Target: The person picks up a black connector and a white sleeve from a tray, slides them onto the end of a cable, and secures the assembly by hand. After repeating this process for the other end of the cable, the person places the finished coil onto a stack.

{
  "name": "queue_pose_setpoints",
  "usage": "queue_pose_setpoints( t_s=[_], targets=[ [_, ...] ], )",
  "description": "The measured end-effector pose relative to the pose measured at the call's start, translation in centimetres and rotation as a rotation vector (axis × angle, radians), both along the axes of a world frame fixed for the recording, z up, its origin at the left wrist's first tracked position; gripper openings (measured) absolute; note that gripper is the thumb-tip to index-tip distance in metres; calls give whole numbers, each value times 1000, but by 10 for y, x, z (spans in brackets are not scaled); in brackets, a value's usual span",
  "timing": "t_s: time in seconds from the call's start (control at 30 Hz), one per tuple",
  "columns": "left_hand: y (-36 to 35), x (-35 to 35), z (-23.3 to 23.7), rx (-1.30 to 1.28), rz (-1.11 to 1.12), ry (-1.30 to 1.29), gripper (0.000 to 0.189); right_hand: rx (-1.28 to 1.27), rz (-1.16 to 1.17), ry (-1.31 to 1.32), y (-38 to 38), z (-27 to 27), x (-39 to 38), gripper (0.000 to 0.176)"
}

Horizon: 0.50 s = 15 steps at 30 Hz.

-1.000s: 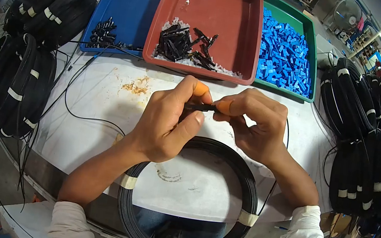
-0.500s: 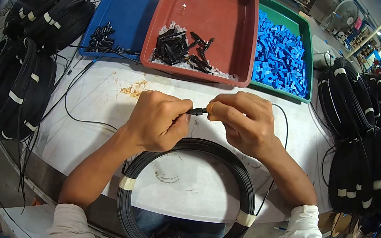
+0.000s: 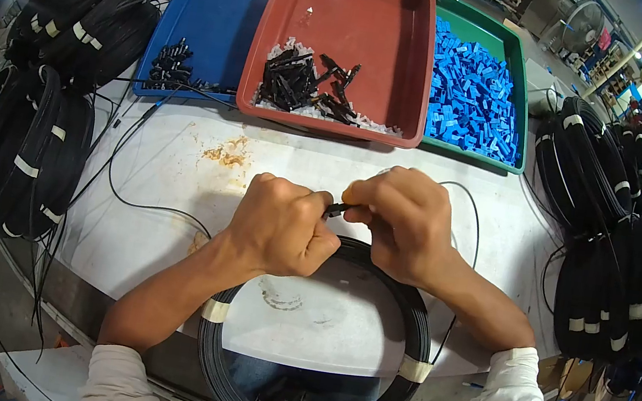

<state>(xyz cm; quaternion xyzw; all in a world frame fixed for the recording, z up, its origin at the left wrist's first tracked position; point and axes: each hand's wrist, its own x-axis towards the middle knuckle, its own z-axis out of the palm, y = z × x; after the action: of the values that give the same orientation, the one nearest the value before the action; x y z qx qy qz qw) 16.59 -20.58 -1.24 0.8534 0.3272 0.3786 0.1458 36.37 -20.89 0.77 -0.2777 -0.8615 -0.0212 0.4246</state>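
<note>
Between my two hands is a small black cable connector (image 3: 335, 210), partly covered by fingers. My left hand (image 3: 284, 224) is closed around its left end. My right hand (image 3: 407, 222) pinches its right end between thumb and fingers. Below my hands lies a coil of black cable (image 3: 420, 323), bound with pale tape and overhanging the table's near edge. A thin black cable loops out to the right of my right hand, and another runs left of my left hand.
Behind my hands stand a blue tray (image 3: 216, 2) with small black parts, a red tray (image 3: 357, 15) with black and whitish pieces, and a green tray (image 3: 489, 18) full of blue clips. Taped cable coils (image 3: 34, 149) hang at left, and more coils (image 3: 593, 158) at right.
Both hands have moved slightly down toward the coil, and my left hand also to the right. The connector has shifted with them and shows less between the fingers.
</note>
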Motion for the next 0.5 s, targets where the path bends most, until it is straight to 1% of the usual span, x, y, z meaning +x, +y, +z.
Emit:
queue_pose_setpoints(
  t_s=[0.03,0.07,0.1,0.17,0.2,0.27,0.3,0.37,0.4,0.43,0.5],
  targets=[
    [-1,0,-1,35,28,76,18,-290,0,82,-4,5,-2,18],
    [-3,1,-3,69,54,149,16,-532,-32,90,-8,13,-3,19],
    [-3,2,-3,66,51,145,16,-535,-37,86,-11,20,-3,19],
    [-2,2,-2,99,55,182,18,-868,-189,42,-13,30,-3,19],
    [1,2,-2,104,52,183,18,-864,-191,46,-12,28,0,19],
    [6,0,-3,52,-41,156,24,-540,15,42,-5,18,6,22],
    [12,-3,0,50,-40,159,24,-541,17,44,-2,15,7,22],
    [23,-12,9,-532,-206,-30,26,-246,197,73,5,11,6,25],
    [19,-13,12,-648,-233,-113,26,-136,200,13,9,8,7,31],
    [17,-13,12,-647,-231,-114,26,-136,203,13,12,3,7,31],
    [14,-11,11,-774,-277,-166,26,54,182,5,16,-5,10,34]
  ],
)
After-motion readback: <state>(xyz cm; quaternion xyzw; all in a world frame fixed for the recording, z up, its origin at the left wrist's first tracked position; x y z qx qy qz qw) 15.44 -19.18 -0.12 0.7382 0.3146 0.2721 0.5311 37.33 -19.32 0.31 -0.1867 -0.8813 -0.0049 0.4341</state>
